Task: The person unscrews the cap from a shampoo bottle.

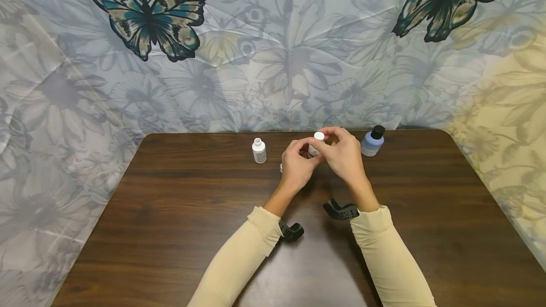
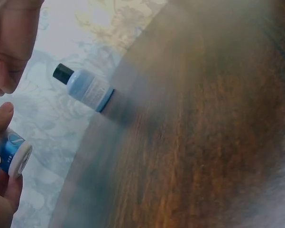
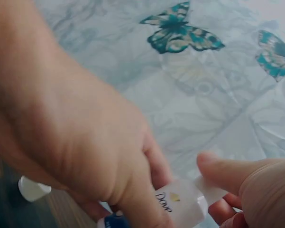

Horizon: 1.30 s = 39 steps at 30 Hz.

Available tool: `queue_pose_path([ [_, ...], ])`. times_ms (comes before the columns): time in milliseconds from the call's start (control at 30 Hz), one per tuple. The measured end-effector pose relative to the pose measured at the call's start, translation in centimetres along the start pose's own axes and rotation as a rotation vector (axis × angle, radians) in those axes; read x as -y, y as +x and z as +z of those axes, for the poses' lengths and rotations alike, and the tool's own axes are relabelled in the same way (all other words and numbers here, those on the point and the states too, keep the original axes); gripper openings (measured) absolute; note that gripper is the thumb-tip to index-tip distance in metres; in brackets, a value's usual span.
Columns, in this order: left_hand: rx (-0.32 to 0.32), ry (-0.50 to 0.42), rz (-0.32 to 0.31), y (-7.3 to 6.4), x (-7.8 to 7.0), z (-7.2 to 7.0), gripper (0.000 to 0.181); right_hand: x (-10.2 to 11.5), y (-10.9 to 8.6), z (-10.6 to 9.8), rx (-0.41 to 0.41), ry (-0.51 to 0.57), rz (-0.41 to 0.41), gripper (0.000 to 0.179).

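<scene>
A small white Dove bottle [image 3: 180, 202] with a blue band near its base stands roughly upright between both hands, above the back of the table. My left hand [image 1: 297, 165] holds its body; the left wrist view shows the fingers around the blue-and-white lower end [image 2: 14, 154]. With thumb and fingers, my right hand [image 1: 344, 155] pinches the white cap [image 1: 318, 135] at the bottle's top. Whether the cap is threaded on or loose, I cannot tell. Left of the hands stands an uncapped white bottle [image 1: 259, 151]. A loose white cap [image 3: 34, 188] lies by my left hand, mostly hidden in the head view.
A light-blue bottle with a black cap [image 1: 372, 141] stands just right of my right hand. The dark wooden table [image 1: 192, 212] ends at a back edge close behind the bottles, against a butterfly-patterned cloth [image 1: 294, 70]. Black wrist devices [image 1: 341, 210] hang inside both wrists.
</scene>
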<state>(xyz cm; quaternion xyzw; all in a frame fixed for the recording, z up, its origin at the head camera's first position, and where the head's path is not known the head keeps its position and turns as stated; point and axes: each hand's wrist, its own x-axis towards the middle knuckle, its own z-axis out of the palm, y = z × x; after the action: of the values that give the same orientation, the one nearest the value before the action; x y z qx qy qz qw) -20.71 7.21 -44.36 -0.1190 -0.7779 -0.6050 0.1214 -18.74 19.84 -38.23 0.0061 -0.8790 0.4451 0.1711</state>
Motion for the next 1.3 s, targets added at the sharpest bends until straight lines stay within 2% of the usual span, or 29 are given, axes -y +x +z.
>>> queue_pose_path([
  [333, -0.031, -0.056, 0.032, -1.3, 0.3, -0.6, 0.044, 0.3, -0.9, -0.2, 0.018, 0.033, -0.024, 0.037],
  [500, -0.027, -0.061, 0.050, -1.3, 0.7, -0.9, 0.043, 0.2, -0.9, 0.3, 0.009, 0.033, -0.045, 0.036],
  [700, 0.037, -0.035, 0.049, -0.7, 0.9, -1.9, 0.048, 0.1, -0.9, 0.9, -0.007, 0.009, -0.087, 0.033],
  [967, 0.123, 0.033, 0.074, -0.4, 0.6, -2.9, 0.052, 0.2, -0.8, 1.0, -0.019, -0.007, -0.190, 0.029],
  [1167, 0.173, 0.067, 0.071, -0.5, 0.5, -3.2, 0.047, 0.2, -0.9, 0.7, 0.012, -0.002, -0.236, 0.025],
  [1300, 0.225, 0.033, 0.042, -0.5, 0.7, -3.4, 0.041, -0.2, -0.8, 0.6, 0.060, 0.028, -0.245, 0.022],
])
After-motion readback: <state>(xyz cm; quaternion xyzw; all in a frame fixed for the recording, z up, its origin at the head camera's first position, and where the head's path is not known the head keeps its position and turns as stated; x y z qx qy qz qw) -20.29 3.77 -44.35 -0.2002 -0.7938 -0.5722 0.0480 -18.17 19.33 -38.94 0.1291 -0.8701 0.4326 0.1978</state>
